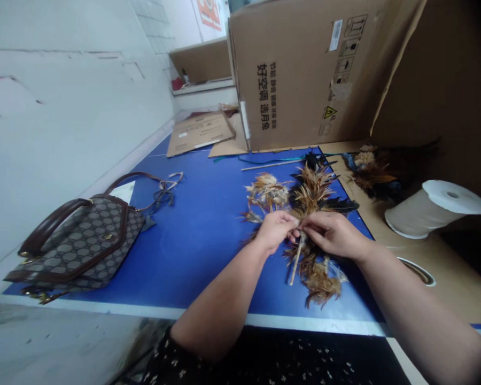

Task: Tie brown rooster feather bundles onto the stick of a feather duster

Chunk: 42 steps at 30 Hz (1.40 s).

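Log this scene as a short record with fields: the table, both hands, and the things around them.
table: blue table
left hand: pinches the feather bundle at its stick
right hand: pinches the same spot, fingertips meeting the left hand's
left of hands: patterned handbag
right of hands: white thread spool on a cardboard sheet
behind: large cardboard box

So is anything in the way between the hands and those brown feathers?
No, nothing visible is. The left hand and the right hand both pinch the feather bunch where it meets the thin stick, on the blue table. The handbag lies far off to the left and the thread spool off to the right.
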Available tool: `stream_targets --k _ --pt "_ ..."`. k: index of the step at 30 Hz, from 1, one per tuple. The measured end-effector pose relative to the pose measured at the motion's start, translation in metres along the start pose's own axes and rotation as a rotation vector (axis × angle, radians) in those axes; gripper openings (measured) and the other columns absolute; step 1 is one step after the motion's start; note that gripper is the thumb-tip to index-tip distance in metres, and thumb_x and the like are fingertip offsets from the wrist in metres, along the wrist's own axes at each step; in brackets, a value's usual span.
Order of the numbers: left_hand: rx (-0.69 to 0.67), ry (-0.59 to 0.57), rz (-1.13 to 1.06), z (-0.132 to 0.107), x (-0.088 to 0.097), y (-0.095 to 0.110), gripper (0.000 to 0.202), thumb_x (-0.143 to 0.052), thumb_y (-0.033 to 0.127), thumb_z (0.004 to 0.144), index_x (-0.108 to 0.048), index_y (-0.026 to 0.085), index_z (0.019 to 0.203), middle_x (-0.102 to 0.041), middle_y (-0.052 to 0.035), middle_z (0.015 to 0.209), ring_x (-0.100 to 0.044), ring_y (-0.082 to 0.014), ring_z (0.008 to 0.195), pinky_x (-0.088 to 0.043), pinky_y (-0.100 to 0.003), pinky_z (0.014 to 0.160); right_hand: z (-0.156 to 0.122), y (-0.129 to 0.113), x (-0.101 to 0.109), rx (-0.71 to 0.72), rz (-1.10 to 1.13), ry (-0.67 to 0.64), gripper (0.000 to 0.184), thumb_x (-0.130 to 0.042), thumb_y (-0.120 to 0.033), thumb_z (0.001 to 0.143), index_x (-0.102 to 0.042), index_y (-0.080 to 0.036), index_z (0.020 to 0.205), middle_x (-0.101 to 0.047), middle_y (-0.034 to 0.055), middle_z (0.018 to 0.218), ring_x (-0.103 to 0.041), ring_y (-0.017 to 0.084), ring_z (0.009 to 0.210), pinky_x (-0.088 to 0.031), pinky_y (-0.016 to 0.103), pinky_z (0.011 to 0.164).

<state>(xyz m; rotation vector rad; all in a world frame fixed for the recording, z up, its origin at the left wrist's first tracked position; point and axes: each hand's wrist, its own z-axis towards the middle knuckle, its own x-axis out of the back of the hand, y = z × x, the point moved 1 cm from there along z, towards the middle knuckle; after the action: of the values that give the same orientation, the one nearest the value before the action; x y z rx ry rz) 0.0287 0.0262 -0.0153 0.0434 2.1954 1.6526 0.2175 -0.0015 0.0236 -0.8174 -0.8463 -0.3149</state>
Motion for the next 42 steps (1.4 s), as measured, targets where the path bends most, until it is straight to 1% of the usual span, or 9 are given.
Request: stream_targets --k 5,11,18,22,25,28,32,35,42 --pt "0.009 0.069 -0.025 0.001 -0.002 -0.002 0.015 -0.075 0.015 0.080 -0.060 0.013 0.080 -0.065 -0.0026 0.056 -0.060 -0.0115 0.045 -0.041 -0.018 0.040 0.001 0.003 -0.002 0.034 0.000 -0.019 0.021 -0.058 -0.022 0.098 -0.075 -0.027 0.110 -0.076 0.0073 0.094 -0.071 0.022 0.084 -0.053 0.033 0.077" --pt "0.022 0.143 -0.060 0.001 -0.003 -0.002 0.020 -0.080 0.017 0.077 -0.061 0.013 0.080 -0.068 -0.0040 0.065 -0.063 -0.0119 0.047 -0.035 -0.016 0.036 0.000 0.012 -0.006 0.056 -0.076 -0.015 0.021 -0.057 -0.024 0.101 -0.077 -0.027 0.108 -0.075 0.0077 0.091 -0.071 0.021 0.083 -0.052 0.032 0.076" --pt "0.037 0.101 -0.034 0.002 -0.001 -0.002 0.024 -0.082 0.023 0.078 -0.061 0.011 0.081 -0.070 -0.0073 0.071 -0.064 -0.0126 0.048 -0.036 -0.018 0.038 -0.001 0.014 -0.010 0.049 -0.140 -0.053 0.019 -0.055 -0.024 0.101 -0.074 -0.025 0.102 -0.075 0.0076 0.090 -0.070 0.020 0.081 -0.049 0.030 0.073" --pt "0.044 0.081 -0.022 0.001 0.000 -0.001 0.022 -0.078 0.022 0.079 -0.059 0.012 0.086 -0.071 -0.0088 0.075 -0.065 -0.0140 0.050 -0.038 -0.019 0.040 -0.001 0.013 -0.011 -0.011 -0.192 -0.066 0.013 -0.057 -0.023 0.098 -0.070 -0.022 0.097 -0.074 0.0065 0.085 -0.067 0.018 0.074 -0.045 0.028 0.066" --pt "-0.018 0.115 0.100 0.001 0.002 0.000 0.022 -0.075 0.018 0.079 -0.058 0.015 0.093 -0.066 -0.0015 0.070 -0.060 -0.0114 0.047 -0.039 -0.020 0.043 -0.001 0.012 -0.010 -0.087 -0.173 -0.094 0.010 -0.059 -0.026 0.094 -0.067 -0.021 0.096 -0.070 0.0034 0.075 -0.060 0.015 0.061 -0.039 0.027 0.059" --pt "-0.196 0.108 0.362 -0.001 0.004 0.003 0.018 -0.075 0.014 0.074 -0.063 0.015 0.087 -0.060 0.0036 0.066 -0.053 -0.0074 0.052 -0.041 -0.019 0.051 0.001 0.012 -0.010 -0.171 -0.095 -0.131 0.012 -0.060 -0.030 0.091 -0.065 -0.019 0.093 -0.062 -0.0002 0.065 -0.053 0.013 0.054 -0.036 0.026 0.056" --pt "-0.361 -0.020 0.718 -0.005 0.004 0.002 0.003 -0.074 0.017 0.074 -0.072 0.015 0.075 -0.063 -0.0005 0.072 -0.052 -0.0097 0.060 -0.043 -0.022 0.057 0.002 0.015 -0.012 -0.247 0.065 -0.140 0.015 -0.060 -0.032 0.089 -0.064 -0.018 0.089 -0.059 -0.0014 0.063 -0.050 0.012 0.054 -0.036 0.024 0.055" --pt "-0.449 -0.004 0.895 -0.007 0.004 0.001 0.006 -0.071 0.016 0.075 -0.076 0.016 0.074 -0.066 -0.0033 0.079 -0.056 -0.0123 0.065 -0.047 -0.024 0.062 0.002 0.019 -0.015 -0.309 0.199 -0.137 0.018 -0.061 -0.034 0.087 -0.065 -0.017 0.087 -0.060 -0.0002 0.066 -0.049 0.012 0.056 -0.037 0.024 0.055" --pt "-0.487 0.032 0.986 -0.008 0.001 0.005 0.012 -0.069 0.014 0.079 -0.080 0.017 0.077 -0.070 -0.0053 0.080 -0.061 -0.0147 0.068 -0.051 -0.025 0.068 0.002 0.023 -0.018 -0.430 0.426 -0.142 0.032 -0.068 -0.045 0.085 -0.065 -0.014 0.088 -0.061 0.0017 0.071 -0.050 0.012 0.061 -0.040 0.025 0.056"
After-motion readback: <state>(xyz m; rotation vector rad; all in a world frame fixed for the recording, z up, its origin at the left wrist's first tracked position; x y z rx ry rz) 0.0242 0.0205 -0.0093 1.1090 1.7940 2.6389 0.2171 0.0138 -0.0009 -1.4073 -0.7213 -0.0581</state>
